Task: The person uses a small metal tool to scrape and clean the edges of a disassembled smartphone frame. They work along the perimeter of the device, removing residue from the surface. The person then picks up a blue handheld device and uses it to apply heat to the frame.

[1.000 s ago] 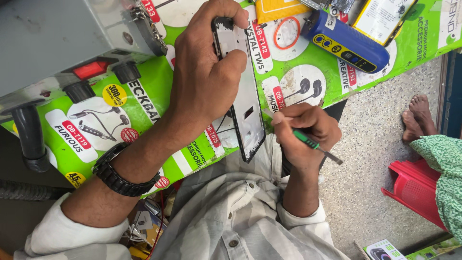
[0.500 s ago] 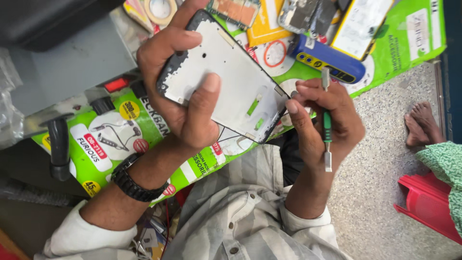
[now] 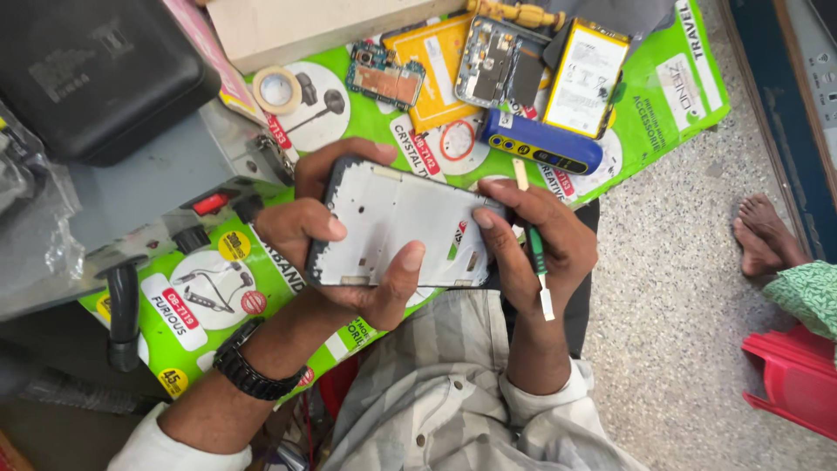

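Under everything on the workbench lies a green printed sheet (image 3: 209,305), spread from the lower left up to the upper right, its far corner hanging over the speckled floor (image 3: 680,288). Upper left on it sits a black case (image 3: 87,70), with a grey machine (image 3: 148,209) just below that carries a red switch and black knobs. A pale box (image 3: 323,26) lies along the top edge.

At the middle, above the person's lap, is the phone frame (image 3: 397,231), a pale plate with a dark rim, held flat and facing up. The left hand (image 3: 323,253) grips it from the left and from beneath: fingers curl over the top edge and the thumb presses across the lower face. A black watch (image 3: 244,371) sits on that wrist. The right hand (image 3: 545,249) touches the frame's right end with its thumb, and its fingers are closed around a thin green-and-white tool (image 3: 538,262) that runs upright through the fist.

Beyond the hands lie a yellow battery (image 3: 586,78), a blue bar-shaped gadget (image 3: 540,148), two circuit boards (image 3: 490,63), one smaller (image 3: 384,78), and a tape roll (image 3: 277,89).

At the right edge a bare foot (image 3: 767,235) of another person rests on the floor, beside a red stool (image 3: 798,375).
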